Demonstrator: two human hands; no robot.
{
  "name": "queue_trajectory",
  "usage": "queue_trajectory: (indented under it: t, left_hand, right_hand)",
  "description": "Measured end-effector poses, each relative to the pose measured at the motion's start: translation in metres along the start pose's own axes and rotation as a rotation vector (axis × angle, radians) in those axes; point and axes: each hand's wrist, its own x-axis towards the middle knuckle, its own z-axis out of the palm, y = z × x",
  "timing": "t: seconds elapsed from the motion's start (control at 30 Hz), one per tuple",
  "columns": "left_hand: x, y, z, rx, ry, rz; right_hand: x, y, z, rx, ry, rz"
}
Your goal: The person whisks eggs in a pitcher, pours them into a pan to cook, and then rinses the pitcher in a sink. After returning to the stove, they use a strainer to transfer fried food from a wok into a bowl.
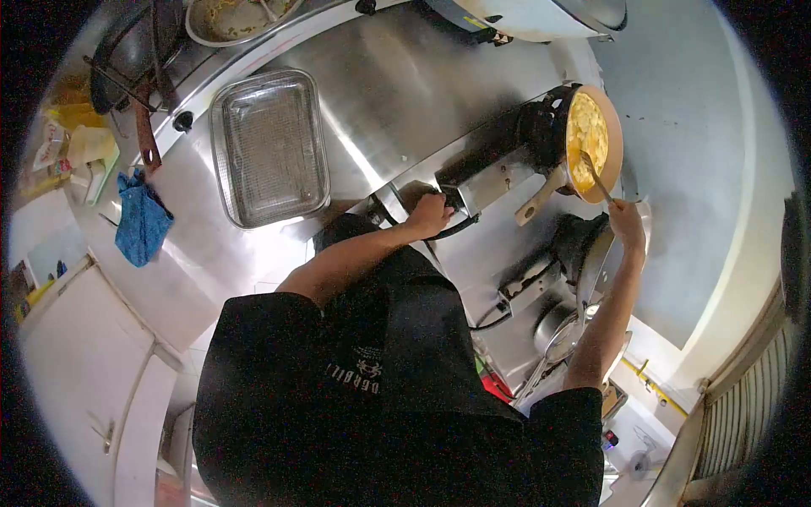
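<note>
In the head view, my right hand [627, 221] grips a spatula [596, 176] whose tip rests in yellow scrambled eggs [586, 135]. The eggs lie in a frying pan [615, 135] with a tan rim, sitting on a gas burner [541, 127]. The pan's light handle [541, 196] points toward me, with neither hand on it. My left hand [429, 216] is closed at the near end of the burner's metal body, fingers curled on the burner knob [454, 200], which they partly hide. A black hose [456, 228] runs just under that hand.
A wire-mesh basket tray [270, 148] stands on the steel counter [380, 76] to the left. A blue cloth [142, 221] hangs at the counter's edge. A second burner [532, 286] and a dark pan [583, 241] are near my right forearm. A wall [676, 169] borders the right side.
</note>
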Motion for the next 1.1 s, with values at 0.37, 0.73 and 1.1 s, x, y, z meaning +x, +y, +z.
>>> queue_trajectory:
  t: [0.37, 0.73, 1.1]
  left_hand:
    - [0.002, -0.007, 0.003, -0.011, 0.03, 0.007]
    - [-0.01, 0.014, -0.035, -0.241, -0.383, -0.06]
    - [0.044, 0.114, -0.001, -0.386, -0.415, 0.006]
  right_hand:
    - [-0.032, -0.031, -0.045, 0.01, 0.006, 0.0]
    - [-0.044, -0.054, -0.087, 0.359, -0.241, -0.08]
    - [0.048, -0.093, -0.029, -0.193, 0.073, -0.272]
